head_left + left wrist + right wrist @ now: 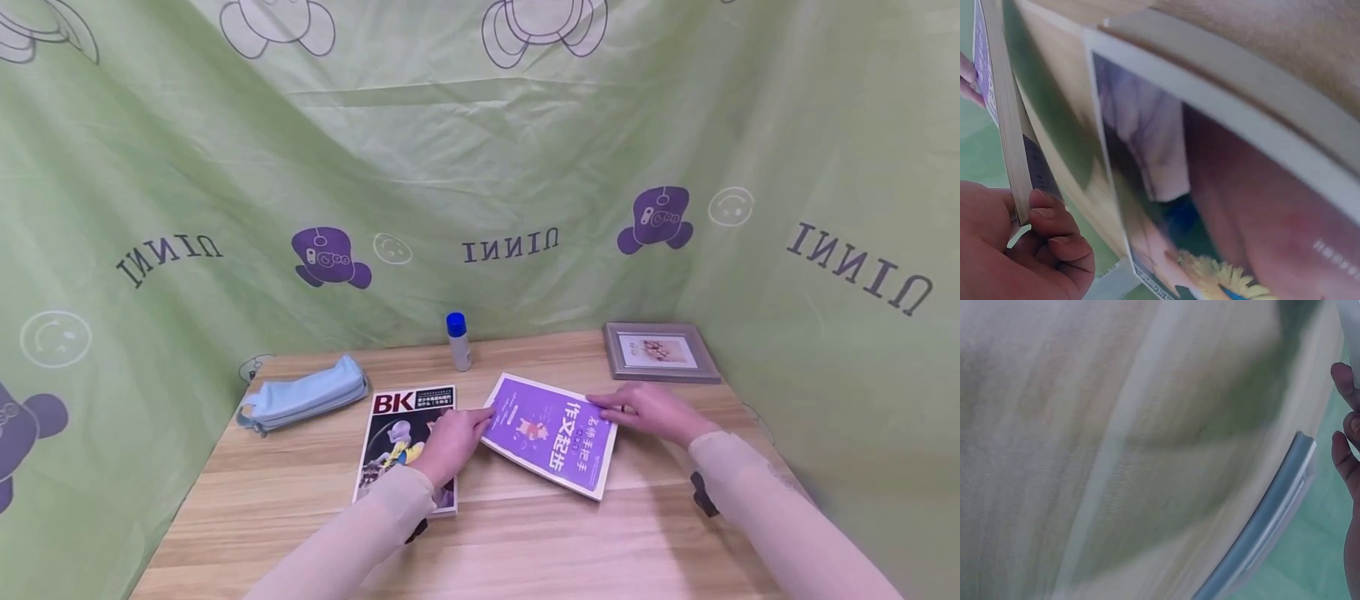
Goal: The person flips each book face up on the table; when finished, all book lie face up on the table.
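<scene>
Between both hands a purple-covered book [540,437] is held tilted above the table, its printed title turned sideways. My left hand [453,437] pinches its left edge; in the left wrist view the thumb and curled fingers [1054,219] grip a corner of the page block. At the opposite edge my right hand [660,412] holds the book between thumb and fingers. Only part of that hand [1349,450] shows at the border of the right wrist view. Beneath the left forearm lies a BK magazine [382,433], partly covered by the hand and sleeve.
A light blue pencil case [303,396] lies at the left of the wooden table [300,492]. Behind the book stands a white bottle with a blue cap [458,342]. A grey picture frame [660,352] lies at the back right. Green patterned cloth [420,167] surrounds the table.
</scene>
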Tool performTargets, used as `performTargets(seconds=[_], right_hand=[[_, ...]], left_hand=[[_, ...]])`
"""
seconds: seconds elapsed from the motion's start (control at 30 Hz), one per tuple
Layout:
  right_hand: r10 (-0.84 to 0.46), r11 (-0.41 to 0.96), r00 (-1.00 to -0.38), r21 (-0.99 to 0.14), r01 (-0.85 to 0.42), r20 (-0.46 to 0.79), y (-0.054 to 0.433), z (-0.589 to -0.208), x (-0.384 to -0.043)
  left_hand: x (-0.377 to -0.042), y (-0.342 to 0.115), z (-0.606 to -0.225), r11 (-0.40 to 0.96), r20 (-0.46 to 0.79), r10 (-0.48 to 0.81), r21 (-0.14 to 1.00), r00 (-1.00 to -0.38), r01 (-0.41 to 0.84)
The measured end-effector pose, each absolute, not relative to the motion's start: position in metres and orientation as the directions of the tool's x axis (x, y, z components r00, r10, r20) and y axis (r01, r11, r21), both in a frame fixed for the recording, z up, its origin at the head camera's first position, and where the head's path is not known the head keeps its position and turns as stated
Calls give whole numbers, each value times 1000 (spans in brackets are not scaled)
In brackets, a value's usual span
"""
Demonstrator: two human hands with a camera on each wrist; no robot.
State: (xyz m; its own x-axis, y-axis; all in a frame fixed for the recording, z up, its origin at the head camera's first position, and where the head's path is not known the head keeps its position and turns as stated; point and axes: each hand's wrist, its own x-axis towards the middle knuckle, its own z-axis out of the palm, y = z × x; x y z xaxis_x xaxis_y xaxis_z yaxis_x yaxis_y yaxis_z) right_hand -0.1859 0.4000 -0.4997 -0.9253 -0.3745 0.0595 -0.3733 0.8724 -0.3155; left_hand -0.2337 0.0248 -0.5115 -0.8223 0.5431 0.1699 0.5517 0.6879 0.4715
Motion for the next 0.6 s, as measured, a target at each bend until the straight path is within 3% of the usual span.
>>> performTargets(seconds=[0.27,0.6], right_hand=[[-427,849,-901,-310,-427,73,401,-508,-185],[-406,858,-913,-329,-393,33,400,-511,-185]], left_hand=[[-235,26,-520,699,132,553,464,-823,544],[-234,27,-525,697,111,563,469,-819,543]])
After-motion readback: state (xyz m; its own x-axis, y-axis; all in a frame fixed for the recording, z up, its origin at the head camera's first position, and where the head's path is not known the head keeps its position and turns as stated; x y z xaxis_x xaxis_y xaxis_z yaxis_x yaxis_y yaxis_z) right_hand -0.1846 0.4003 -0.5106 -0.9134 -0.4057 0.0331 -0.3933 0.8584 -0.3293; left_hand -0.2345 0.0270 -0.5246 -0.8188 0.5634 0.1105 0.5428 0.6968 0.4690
